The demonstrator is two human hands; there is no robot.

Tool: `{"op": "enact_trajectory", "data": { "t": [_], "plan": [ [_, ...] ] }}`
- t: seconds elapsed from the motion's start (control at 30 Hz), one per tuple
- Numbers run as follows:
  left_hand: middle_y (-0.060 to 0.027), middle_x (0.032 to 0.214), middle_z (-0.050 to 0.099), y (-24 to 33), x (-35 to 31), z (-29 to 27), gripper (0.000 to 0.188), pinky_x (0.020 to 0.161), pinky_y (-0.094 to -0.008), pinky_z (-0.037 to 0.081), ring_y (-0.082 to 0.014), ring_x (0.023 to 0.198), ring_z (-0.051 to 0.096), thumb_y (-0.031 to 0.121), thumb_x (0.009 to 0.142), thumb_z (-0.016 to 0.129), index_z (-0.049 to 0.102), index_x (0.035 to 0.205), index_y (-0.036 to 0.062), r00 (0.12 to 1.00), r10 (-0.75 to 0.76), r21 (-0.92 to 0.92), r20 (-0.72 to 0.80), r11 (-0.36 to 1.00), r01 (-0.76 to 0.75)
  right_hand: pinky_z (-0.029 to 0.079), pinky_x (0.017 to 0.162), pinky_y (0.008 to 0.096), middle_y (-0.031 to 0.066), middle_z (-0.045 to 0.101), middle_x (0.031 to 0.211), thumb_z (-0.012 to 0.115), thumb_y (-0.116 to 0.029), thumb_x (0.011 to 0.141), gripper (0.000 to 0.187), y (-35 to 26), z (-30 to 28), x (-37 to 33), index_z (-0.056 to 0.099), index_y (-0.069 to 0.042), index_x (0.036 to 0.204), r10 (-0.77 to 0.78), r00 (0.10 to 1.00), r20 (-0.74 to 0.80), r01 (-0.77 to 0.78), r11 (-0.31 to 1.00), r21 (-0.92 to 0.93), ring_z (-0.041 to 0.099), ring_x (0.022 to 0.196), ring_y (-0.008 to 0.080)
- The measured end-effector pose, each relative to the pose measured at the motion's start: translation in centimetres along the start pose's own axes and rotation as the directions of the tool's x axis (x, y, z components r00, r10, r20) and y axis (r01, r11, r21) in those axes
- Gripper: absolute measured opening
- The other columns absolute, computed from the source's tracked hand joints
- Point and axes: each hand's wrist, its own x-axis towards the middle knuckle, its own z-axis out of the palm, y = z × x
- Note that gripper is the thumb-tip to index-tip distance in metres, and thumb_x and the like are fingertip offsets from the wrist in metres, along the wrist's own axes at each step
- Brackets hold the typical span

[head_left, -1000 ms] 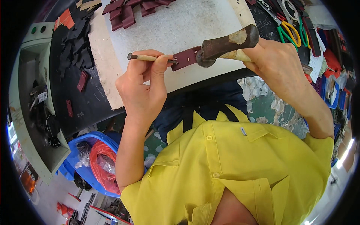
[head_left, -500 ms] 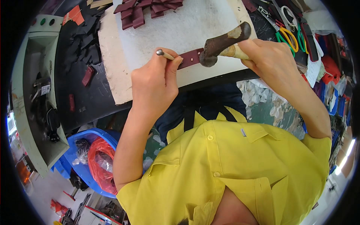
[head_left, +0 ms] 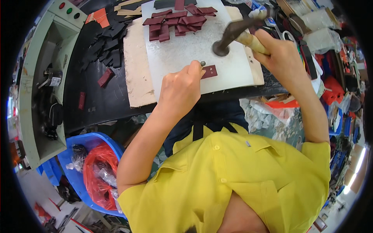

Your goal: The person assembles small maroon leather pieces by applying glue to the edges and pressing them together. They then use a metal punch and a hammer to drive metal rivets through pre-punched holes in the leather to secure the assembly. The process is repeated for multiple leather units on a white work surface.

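My left hand [head_left: 179, 90] pinches a thin metal punch [head_left: 203, 63], its round top showing above the fingers. Under that hand a dark red leather strip [head_left: 210, 72] with small holes or studs lies on a white board [head_left: 229, 73]; its left part is hidden by my fingers. My right hand [head_left: 280, 52] is wrapped round the pale handle of a hammer [head_left: 222, 47]. The hammer's dark head is raised above the board, to the right of the punch and apart from it. Beyond, a pile of dark red leather pieces [head_left: 186, 20] rests on the board.
Black strips [head_left: 110, 46] lie on the dark table to the left, with two small dark red pieces [head_left: 105, 77] nearby. A grey metal cabinet [head_left: 33, 97] stands at far left. Below it sits a blue tub [head_left: 74, 182] with red plastic bags. Clutter lines the right side.
The hammer has lifted away from the leather strip, up and to the right. The punch stands more upright in my left hand. The whole view has shifted, showing more of the pile.
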Motion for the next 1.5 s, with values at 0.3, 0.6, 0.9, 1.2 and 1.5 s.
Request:
{"op": "enact_trajectory", "data": {
  "t": [0.3, 0.6, 0.9, 1.2, 1.5],
  "plan": [
    [-0.0153, 0.084, 0.070, -0.2, 0.3, -0.6, 0.007, 0.057, -0.0344, 0.052, -0.0308, 0.066, 0.069, 0.004, 0.091, 0.065, 0.062, 0.095, -0.0007, 1.000, -0.006, -0.086, 0.005, 0.996, 0.007, 0.050, 0.052, 0.0439, 0.0125, 0.063, 0.065, 0.071, -0.013, 0.081, 0.031, -1.5, 4.5, -3.0, 0.045, -0.008, 0.097, -0.051, 0.985, 0.166, 0.041, 0.997, 0.059, 0.065, 0.063, 0.0348],
    [-0.0088, 0.081, 0.071, -1.4, 0.7, -0.2, 0.009, 0.061, -0.0216, 0.053, -0.0138, 0.071, 0.072, 0.000, 0.090, 0.068, 0.059, 0.087, -0.0019, 0.949, -0.281, -0.474, -0.143, 0.861, 0.184, 0.046, 0.048, 0.0413, 0.0097, 0.060, 0.064, 0.068, -0.010, 0.081, 0.028, -1.7, 4.5, -3.2, 0.045, -0.010, 0.097, -0.082, 0.980, 0.179, 0.073, 0.996, 0.060, 0.063, 0.061, 0.0320],
    [-0.0113, 0.086, 0.072, -1.5, 0.5, 0.2, 0.009, 0.073, -0.0251, 0.057, -0.0145, 0.080, 0.071, 0.002, 0.096, 0.061, 0.062, 0.096, -0.0071, 0.943, -0.333, -0.405, 0.017, 0.860, 0.311, 0.045, 0.048, 0.0422, 0.0095, 0.060, 0.064, 0.068, -0.010, 0.081, 0.029, -1.4, 4.8, -3.3, 0.044, -0.010, 0.097, -0.081, 0.984, 0.158, 0.067, 0.993, 0.094, 0.062, 0.061, 0.0324],
    [-0.0114, 0.070, 0.064, -1.4, 0.2, 0.9, 0.013, 0.051, -0.0332, 0.048, -0.0287, 0.057, 0.064, 0.002, 0.087, 0.069, 0.056, 0.087, 0.0024, 0.987, -0.096, -0.175, -0.130, 0.982, 0.073, 0.048, 0.051, 0.0423, 0.0119, 0.062, 0.067, 0.070, -0.011, 0.079, 0.029, -0.8, 4.6, -3.2, 0.049, -0.008, 0.099, -0.087, 0.987, 0.138, 0.066, 0.987, 0.146, 0.063, 0.064, 0.0342],
    [-0.0120, 0.071, 0.065, -0.1, 1.5, 0.6, 0.014, 0.050, -0.0376, 0.048, -0.0319, 0.059, 0.064, 0.004, 0.089, 0.066, 0.052, 0.086, 0.0026, 0.997, 0.017, -0.031, -0.071, 0.999, -0.019, 0.048, 0.056, 0.0348, 0.0085, 0.063, 0.070, 0.064, -0.011, 0.089, 0.010, 3.3, -3.7, -0.5, 0.060, -0.004, 0.093, -0.134, 0.944, -0.302, 0.100, 0.987, -0.124, 0.062, 0.059, 0.0277]
  ]
}}
